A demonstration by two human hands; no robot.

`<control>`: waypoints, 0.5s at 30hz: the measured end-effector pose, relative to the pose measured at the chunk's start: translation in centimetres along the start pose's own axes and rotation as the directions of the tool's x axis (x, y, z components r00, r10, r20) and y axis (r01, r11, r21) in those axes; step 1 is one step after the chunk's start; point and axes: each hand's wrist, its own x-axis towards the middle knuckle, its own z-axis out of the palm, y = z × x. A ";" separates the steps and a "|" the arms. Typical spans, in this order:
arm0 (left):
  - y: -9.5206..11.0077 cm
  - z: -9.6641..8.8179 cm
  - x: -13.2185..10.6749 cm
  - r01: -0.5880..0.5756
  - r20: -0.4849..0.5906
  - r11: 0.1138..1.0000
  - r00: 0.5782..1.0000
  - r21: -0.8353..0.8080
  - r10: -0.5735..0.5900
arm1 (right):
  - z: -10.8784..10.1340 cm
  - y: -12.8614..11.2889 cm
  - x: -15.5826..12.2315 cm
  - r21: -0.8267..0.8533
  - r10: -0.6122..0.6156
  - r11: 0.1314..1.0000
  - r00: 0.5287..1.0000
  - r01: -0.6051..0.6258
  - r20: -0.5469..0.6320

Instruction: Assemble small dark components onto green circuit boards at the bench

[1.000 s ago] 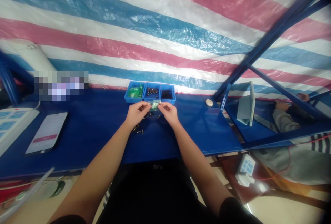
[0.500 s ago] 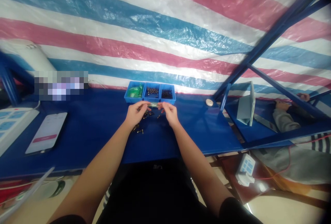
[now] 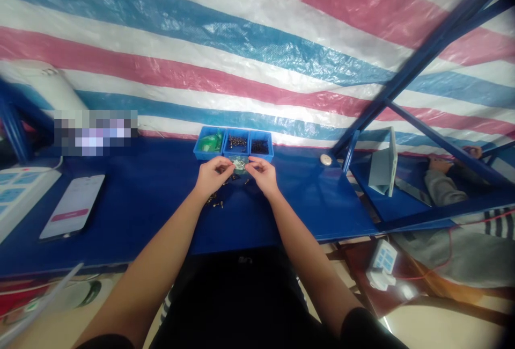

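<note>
Both my hands meet over the blue table (image 3: 145,204), just in front of a blue three-part tray (image 3: 234,154). My left hand (image 3: 212,175) and my right hand (image 3: 261,174) pinch the two ends of a small clear plastic bag (image 3: 240,163) with a greenish tint, held between them. Several small dark screws (image 3: 216,202) lie loose on the table under my left hand. The tray's left part holds green bags, the middle and right parts hold dark small parts.
A white phone (image 3: 73,205) and a white power strip (image 3: 16,193) lie at the left. A small round white object (image 3: 325,159) sits right of the tray. Beyond a blue frame at the right, another person's hands (image 3: 438,165) work at a neighbouring bench beside a grey stand (image 3: 383,166).
The bag between my fingers has tilted and shifted slightly as my fingertips worked it; both hands stay in the same spot.
</note>
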 end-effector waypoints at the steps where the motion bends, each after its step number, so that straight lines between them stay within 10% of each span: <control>1: 0.0 0.0 0.0 0.010 0.002 1.000 1.000 0.000 -0.010 | 0.0 0.0 0.0 -0.008 0.002 1.000 1.000 -0.002 0.003; 15: -0.1 -0.1 0.1 0.009 0.060 1.000 0.998 -0.001 -0.009 | 0.1 0.0 -0.1 -0.027 -0.094 0.995 0.995 0.094 -0.018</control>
